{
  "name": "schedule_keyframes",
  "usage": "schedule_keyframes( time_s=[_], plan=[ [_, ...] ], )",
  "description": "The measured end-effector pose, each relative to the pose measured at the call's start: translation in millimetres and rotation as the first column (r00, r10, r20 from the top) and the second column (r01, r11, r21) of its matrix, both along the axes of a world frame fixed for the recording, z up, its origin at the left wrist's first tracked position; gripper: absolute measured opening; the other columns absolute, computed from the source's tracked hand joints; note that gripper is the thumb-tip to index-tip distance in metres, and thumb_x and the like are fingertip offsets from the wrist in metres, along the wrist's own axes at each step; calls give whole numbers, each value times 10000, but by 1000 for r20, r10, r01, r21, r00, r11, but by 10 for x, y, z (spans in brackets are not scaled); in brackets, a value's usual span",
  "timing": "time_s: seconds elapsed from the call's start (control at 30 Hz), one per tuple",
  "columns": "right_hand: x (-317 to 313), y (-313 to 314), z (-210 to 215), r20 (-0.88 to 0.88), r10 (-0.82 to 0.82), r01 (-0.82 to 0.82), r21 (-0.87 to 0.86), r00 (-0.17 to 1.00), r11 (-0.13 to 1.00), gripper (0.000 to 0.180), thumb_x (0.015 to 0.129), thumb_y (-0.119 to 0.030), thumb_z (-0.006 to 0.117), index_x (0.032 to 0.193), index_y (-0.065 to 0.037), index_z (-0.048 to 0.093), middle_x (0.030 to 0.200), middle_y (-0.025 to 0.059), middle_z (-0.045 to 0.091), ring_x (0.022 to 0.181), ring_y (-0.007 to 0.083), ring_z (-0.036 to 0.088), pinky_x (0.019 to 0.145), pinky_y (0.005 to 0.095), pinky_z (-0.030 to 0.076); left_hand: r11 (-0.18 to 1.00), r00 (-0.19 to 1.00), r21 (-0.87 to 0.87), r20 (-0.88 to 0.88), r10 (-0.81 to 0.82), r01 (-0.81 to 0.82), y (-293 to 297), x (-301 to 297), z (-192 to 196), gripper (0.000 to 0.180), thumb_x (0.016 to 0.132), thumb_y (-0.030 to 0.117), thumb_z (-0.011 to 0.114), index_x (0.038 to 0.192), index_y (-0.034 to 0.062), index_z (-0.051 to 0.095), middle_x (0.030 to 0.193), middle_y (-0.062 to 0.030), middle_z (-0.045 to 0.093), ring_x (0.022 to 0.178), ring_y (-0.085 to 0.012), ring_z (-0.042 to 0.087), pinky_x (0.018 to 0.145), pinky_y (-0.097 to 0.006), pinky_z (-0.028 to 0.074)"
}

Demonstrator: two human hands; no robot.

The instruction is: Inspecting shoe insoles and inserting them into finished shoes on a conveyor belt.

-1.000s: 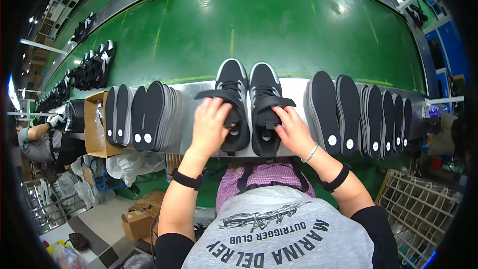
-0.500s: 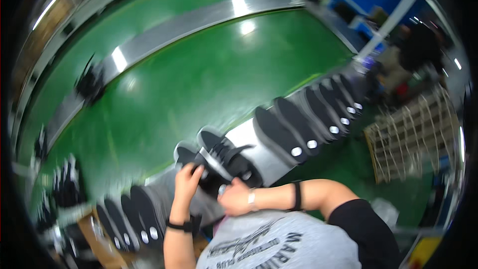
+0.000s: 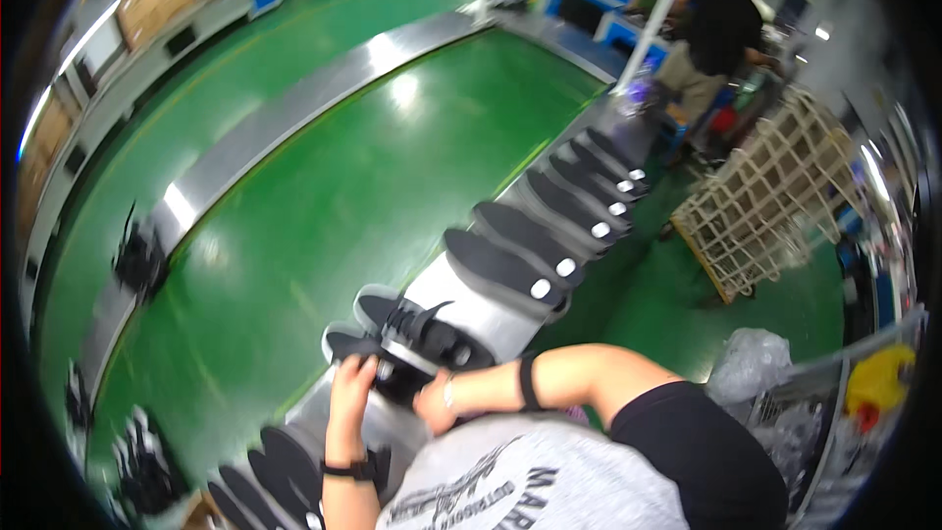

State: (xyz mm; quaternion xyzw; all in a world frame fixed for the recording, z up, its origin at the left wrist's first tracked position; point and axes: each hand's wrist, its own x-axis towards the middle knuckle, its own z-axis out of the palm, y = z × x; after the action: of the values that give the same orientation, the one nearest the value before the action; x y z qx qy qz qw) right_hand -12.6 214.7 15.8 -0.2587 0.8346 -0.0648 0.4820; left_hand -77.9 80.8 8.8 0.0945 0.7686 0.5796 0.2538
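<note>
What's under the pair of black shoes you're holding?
The black shoes sit on the grey metal ledge beside the green belt. Both hands cover the ledge's near part.

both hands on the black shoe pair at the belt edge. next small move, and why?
Probably slide the black shoes forward onto the green belt. The left hand grips the near heel and the right hand is at the pair's near side. The pair sits half on the grey ledge, with open belt just ahead.

Black shoe soles with white dots (image 3: 549, 236) are lined along the grey desk edge (image 3: 461, 294); a cream lattice basket (image 3: 775, 201) stands nearby.
</note>
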Motion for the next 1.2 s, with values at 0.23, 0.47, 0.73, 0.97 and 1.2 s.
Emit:
schedule_keyframes(
  time_s=[0.23, 0.47, 0.73, 0.97, 1.2],
  plan=[
    [213, 573, 637, -426, -544, 231, -593, 723, 771, 182, 691, -153, 586, 839, -47, 579, 664, 118, 571, 675, 301, 559, 619, 407, 430, 995, 989, 89, 147, 31, -45, 42, -42, -15, 232, 809, 207, 542, 862, -15, 589, 730, -9, 571, 667, -70, 476, 603, -237, 393],
    [566, 1204, 254, -145, -872, 698, -545, 467, 465, 467, 738, -358, 597, 1011, 6, 493, 957, 214, 548, 906, 335, 526, 804, 366, 413, 982, 961, 8, -203, 187, -189, 155, 291, 87, 194, 781, 170, 577, 879, 3, 576, 685, -94, 565, 620, -187, 535, 584, -289, 419],
    [620, 837, 397, -521, -641, 413, -494, 564, 765, 355, 721, -319, 605, 922, -33, 543, 857, 108, 575, 848, 276, 529, 750, 370, 399, 833, 800, -553, -501, -330, -3, 313, 769, 191, 416, 777, 225, 554, 1104, -4, 437, 651, -134, 567, 591, -286, 579, 514, -356, 462],
    [252, 575, 201, -122, -262, 249, -110, 957, 962, 468, 675, -424, 582, 881, -5, 560, 831, 143, 609, 842, 276, 572, 770, 447, 369, 757, 962, -646, -131, -241, 101, 470, 537, 200, 768, 772, 384, 517, 1263, -95, 173, 695, -251, 582, 673, -387, 586, 612, -424, 469],
    [140, 625, 278, 44, -296, 299, -160, 954, 941, 590, 689, -502, 555, 950, 26, 562, 871, 189, 603, 873, 322, 569, 817, 495, 352, 719, 924, -695, -263, -279, 19, 659, 498, 104, 634, 685, 253, 507, 1217, -46, 336, 661, -220, 586, 625, -372, 584, 599, -442, 469]
  ],
)
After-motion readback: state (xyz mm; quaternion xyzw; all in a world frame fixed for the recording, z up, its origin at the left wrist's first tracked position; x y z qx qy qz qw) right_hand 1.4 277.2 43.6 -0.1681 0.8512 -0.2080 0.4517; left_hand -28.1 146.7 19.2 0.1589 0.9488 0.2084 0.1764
